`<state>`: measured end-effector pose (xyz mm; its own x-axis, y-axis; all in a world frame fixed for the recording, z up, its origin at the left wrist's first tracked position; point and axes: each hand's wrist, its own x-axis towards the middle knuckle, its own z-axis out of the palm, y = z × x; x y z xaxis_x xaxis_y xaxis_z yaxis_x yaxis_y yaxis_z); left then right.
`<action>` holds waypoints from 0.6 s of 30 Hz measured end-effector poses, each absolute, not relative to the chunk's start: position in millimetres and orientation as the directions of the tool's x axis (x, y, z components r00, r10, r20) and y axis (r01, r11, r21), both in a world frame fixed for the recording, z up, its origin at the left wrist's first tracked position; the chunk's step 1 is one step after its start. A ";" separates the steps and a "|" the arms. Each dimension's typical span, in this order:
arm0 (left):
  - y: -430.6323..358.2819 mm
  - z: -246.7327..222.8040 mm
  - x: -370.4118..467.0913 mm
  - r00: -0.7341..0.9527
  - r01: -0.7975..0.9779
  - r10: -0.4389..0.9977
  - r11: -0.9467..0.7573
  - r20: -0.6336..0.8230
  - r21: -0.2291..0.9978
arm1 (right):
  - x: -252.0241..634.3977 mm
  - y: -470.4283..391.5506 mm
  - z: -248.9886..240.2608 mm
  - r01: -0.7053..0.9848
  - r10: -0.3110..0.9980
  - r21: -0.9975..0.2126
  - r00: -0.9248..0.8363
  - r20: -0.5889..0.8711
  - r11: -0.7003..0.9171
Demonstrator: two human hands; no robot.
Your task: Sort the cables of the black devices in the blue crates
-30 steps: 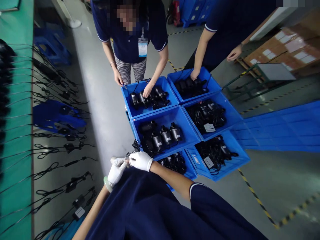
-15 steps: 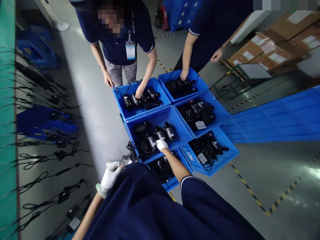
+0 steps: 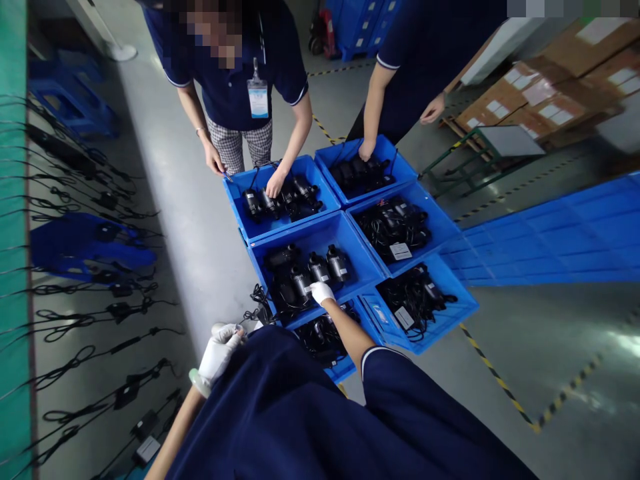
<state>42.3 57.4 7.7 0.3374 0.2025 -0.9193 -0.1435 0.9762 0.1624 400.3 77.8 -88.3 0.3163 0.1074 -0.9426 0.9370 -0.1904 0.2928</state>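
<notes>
Head view, right hand: the gloved right hand (image 3: 321, 292) reaches out over the middle blue bin (image 3: 361, 248) and rests on one of the black pump units (image 3: 302, 283) at the near edge of the row; its fingers curl on the unit, but whether they grip it I cannot tell.
Head view, left hand: the gloved left hand (image 3: 219, 353) stays close to the body, fingers closed around a small pale object (image 3: 219, 329), too small to identify; a green band sits at the wrist.
Why so held: to my eye one hand works in the bin while the other keeps its object ready.
Middle blue bin: pump units lying side by side in a row, dark cable heaped toward its left, bare floor on the right.
Near bin (image 3: 345, 367): partly hidden under the arm, holds tangled black units and cable.
Far left bin (image 3: 320, 190): more units; a co-worker's hand (image 3: 275, 184) rests on them.
Far right bin (image 3: 400, 163): black parts; a second co-worker's hand (image 3: 367, 149) at its rim.
Two right-hand bins (image 3: 443, 227): cable bundles, each with a white label card.
Green bench (image 3: 15, 280): rows of black leads (image 3: 100, 313) hang off its edge.
Background: cardboard boxes (image 3: 540, 100) at upper right.
</notes>
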 end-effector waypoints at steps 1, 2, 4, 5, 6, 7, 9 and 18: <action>57.9 7.7 42.7 0.336 -0.149 0.204 0.975 -0.920 0.162 | 400.3 78.0 -88.5 0.933 0.096 0.292 0.317 -0.944 -0.209; 58.2 7.5 43.0 0.334 -0.154 0.209 0.974 -0.919 0.165 | 400.5 78.3 -88.7 0.930 0.087 0.292 0.317 -0.944 -0.226; 58.6 7.2 43.6 0.334 -0.161 0.203 0.974 -0.920 0.157 | 401.0 79.0 -89.3 0.923 0.076 0.292 0.319 -0.945 -0.250; 58.7 7.0 44.0 0.332 -0.161 0.200 0.975 -0.922 0.154 | 401.5 79.4 -89.5 0.921 0.072 0.292 0.320 -0.945 -0.259; 58.8 6.8 44.3 0.327 -0.159 0.201 0.975 -0.924 0.156 | 402.0 79.8 -89.7 0.919 0.070 0.292 0.320 -0.945 -0.266; 58.9 6.6 44.8 0.319 -0.158 0.205 0.974 -0.925 0.162 | 402.4 80.0 -89.9 0.917 0.068 0.291 0.320 -0.945 -0.273; 59.1 6.2 45.8 0.308 -0.167 0.205 0.973 -0.929 0.160 | 402.3 79.8 -89.9 0.913 0.062 0.293 0.322 -0.945 -0.283; 55.3 5.0 44.3 0.322 -0.163 0.248 0.965 -0.914 0.204 | 391.1 74.0 -88.3 0.936 0.091 0.302 0.321 -0.943 -0.180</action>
